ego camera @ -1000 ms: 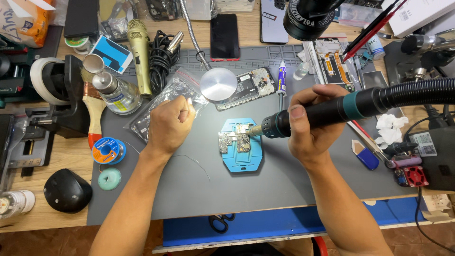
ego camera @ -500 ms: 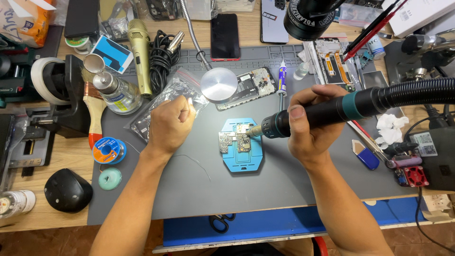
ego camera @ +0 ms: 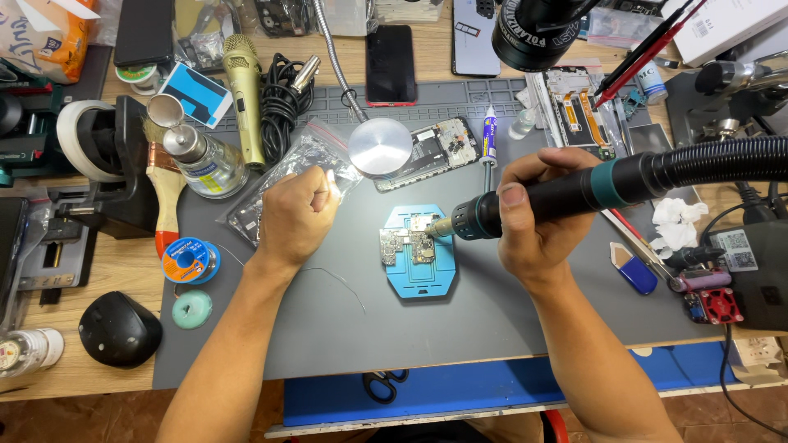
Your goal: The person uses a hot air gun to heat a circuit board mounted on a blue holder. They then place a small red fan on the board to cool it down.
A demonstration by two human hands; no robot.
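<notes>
**Hot-air nozzle on the board, left fist parked beside it**

While the right hand (ego camera: 538, 226) wraps firmly round the black and teal hot-air handle (ego camera: 574, 193), its metal nozzle points straight at the small circuit board (ego camera: 408, 244) clamped in the blue holder (ego camera: 419, 275), tip just above or touching the board's right edge, too close to call. That holder sits mid-mat on the grey work mat (ego camera: 460, 328), squarely between the two hands.

Over on the other side, the left hand (ego camera: 295, 215) is curled into a closed fist, knuckles up, resting on the mat just left of the holder; whether it pinches anything I cannot tell. A thin strand of wire (ego camera: 345, 283) trails across the mat near the wrist.

Crowding the scene: a clear zip bag (ego camera: 283, 176) lies partly under the left fist, a round metal lamp base (ego camera: 380, 148) stands just behind the holder, and an opened phone (ego camera: 431, 148) lies beside it with its insides showing. A small tube with a needle tip (ego camera: 489, 135) stands upright right behind the right hand's fingers. The ribbed black hose (ego camera: 722, 160) sweeps off to the right.

Farther left, a glass bottle (ego camera: 205, 164) with a metal pump top holds clear liquid, a blue solder spool (ego camera: 189, 261) sits at the mat's edge, and a wooden-handled brush (ego camera: 164, 193) lies beside the bottle. Scissors (ego camera: 384, 384) rest on the blue surface (ego camera: 492, 385) below the mat.
</notes>
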